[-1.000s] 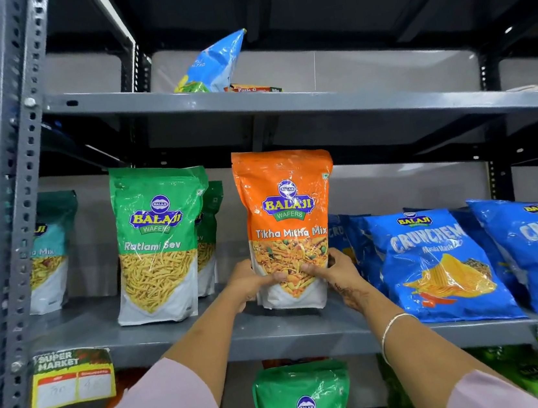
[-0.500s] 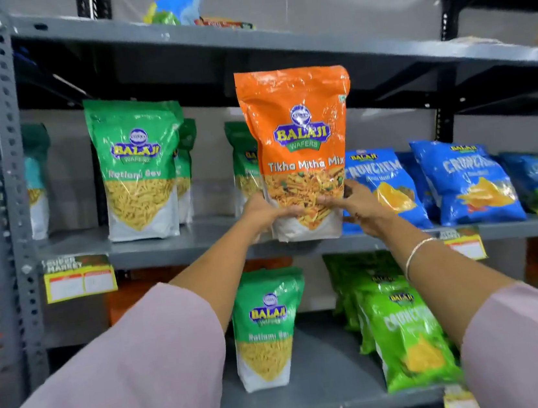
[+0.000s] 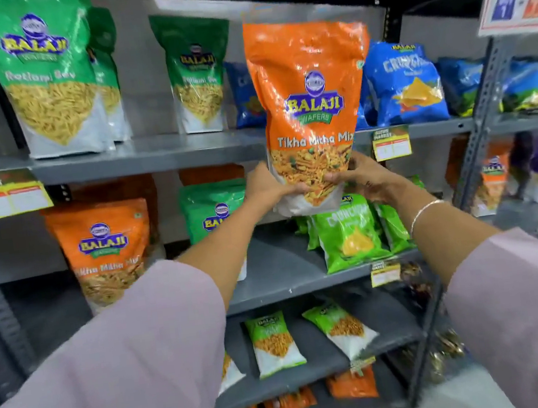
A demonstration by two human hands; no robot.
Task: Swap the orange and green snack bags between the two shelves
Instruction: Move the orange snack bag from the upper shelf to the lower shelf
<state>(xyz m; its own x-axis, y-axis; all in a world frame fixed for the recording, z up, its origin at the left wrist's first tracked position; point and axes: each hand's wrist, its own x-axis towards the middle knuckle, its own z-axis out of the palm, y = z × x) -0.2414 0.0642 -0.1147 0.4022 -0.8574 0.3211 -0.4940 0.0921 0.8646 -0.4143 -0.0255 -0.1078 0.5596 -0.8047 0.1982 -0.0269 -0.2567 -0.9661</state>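
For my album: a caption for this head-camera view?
Both hands hold an orange Tikha Mitha Mix snack bag before grey metal shelves.

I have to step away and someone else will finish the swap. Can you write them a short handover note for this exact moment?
Left hand and right hand: both grip the bottom of one orange bag, held upright in the air in front of the upper shelf.
Upper shelf: three green bags stand there.
Lower shelf: one orange bag and one green bag stand there.
Done: the held bag is off the upper shelf.
Left: set it on the lower shelf, then move the green bag up.
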